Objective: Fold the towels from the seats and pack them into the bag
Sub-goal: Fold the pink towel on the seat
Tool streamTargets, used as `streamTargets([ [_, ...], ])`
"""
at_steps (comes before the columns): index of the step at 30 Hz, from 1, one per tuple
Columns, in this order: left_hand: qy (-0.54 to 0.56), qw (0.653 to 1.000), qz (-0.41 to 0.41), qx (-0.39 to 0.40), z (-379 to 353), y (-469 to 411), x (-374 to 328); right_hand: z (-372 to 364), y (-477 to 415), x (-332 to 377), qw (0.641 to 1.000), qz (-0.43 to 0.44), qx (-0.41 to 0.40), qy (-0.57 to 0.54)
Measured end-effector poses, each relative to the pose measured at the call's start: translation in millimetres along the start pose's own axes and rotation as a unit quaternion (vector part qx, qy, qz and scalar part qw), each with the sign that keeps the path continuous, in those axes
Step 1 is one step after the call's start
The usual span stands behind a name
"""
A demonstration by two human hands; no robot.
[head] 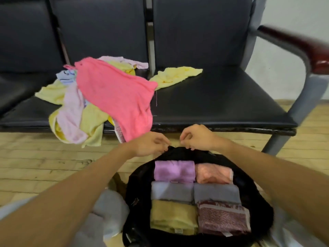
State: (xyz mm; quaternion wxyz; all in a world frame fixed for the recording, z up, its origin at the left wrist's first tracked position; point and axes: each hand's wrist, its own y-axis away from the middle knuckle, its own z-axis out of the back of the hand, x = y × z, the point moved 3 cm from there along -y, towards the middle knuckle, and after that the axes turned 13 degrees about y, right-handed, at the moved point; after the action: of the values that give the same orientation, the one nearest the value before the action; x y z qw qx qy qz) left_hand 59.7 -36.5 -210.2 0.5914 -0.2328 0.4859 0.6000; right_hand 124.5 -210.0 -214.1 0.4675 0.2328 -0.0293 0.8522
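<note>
At the bottom, black bag (138, 184) with six folded towels (174, 171) inside. Pinching its far rim with left hand (151, 145) and right hand (197, 138). Up-left on the seat (213, 104) — loose pink towel (114, 97), slanting down-right, nearer the left hand.

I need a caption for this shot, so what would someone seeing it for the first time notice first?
The bright pink towel, draped over a heap of unfolded pastel towels on the dark seats, left of centre, draws the eye first. Next comes the open black bag on the floor below, packed with six folded towels in two neat columns. The left hand and right hand both pinch the bag's far rim.
</note>
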Motion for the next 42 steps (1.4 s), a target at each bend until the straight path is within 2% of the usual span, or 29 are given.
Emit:
streamTargets([
  [3,-0.028,0.996,-0.061,-0.051,37.4,14.1,-27.8,29.9,-10.0,23.7,0.998,0.008,-0.06,-0.019],
  [6,-0.08,0.974,-0.099,-0.187,79.5,22.7,-22.1,40.4,-28.3,43.9,0.995,0.005,-0.082,-0.057],
  [9,-0.111,0.94,-0.089,-0.309,109.5,27.1,-1.7,36.0,-53.0,61.6,0.992,0.012,-0.119,-0.041],
  [12,-0.032,0.918,-0.057,-0.39,133.1,29.9,10.3,22.1,-77.3,81.7,0.988,0.044,-0.147,-0.019],
  [14,0.025,0.909,-0.028,-0.415,142.9,31.1,18.3,11.8,-89.9,96.0,0.985,0.075,-0.15,0.026],
  [17,0.065,0.905,-0.004,-0.419,146.0,32.1,29.3,1.4,-103.1,109.4,0.976,0.077,-0.149,0.137],
  [19,0.065,0.91,0.006,-0.409,143.6,32.4,34.0,0.4,-109.1,111.2,0.972,0.064,-0.166,0.151],
  [24,0.072,0.91,0.007,-0.409,138.5,32.7,30.7,7.1,-111.9,103.3,0.984,0.018,-0.138,0.113],
  [28,0.111,0.907,-0.01,-0.406,128.3,24.2,15.3,34.0,-93.8,87.7,0.982,0.012,-0.181,0.048],
  [33,0.13,0.915,-0.008,-0.381,102.8,3.5,-7.8,67.4,-72.8,61.1,0.973,0.011,-0.193,0.129],
  [38,0.189,0.911,0.01,-0.366,74.1,-25.1,-20.4,93.5,-43.5,22.2,0.967,-0.034,-0.242,0.072],
  [40,0.182,0.917,0.013,-0.355,60.9,-39.2,-20.3,97.5,-31.8,6.6,0.966,-0.046,-0.253,0.024],
  [42,0.126,0.927,0.001,-0.352,52.0,-49.1,-23.1,95.6,-23.1,-11.1,0.967,-0.047,-0.251,0.02],
])
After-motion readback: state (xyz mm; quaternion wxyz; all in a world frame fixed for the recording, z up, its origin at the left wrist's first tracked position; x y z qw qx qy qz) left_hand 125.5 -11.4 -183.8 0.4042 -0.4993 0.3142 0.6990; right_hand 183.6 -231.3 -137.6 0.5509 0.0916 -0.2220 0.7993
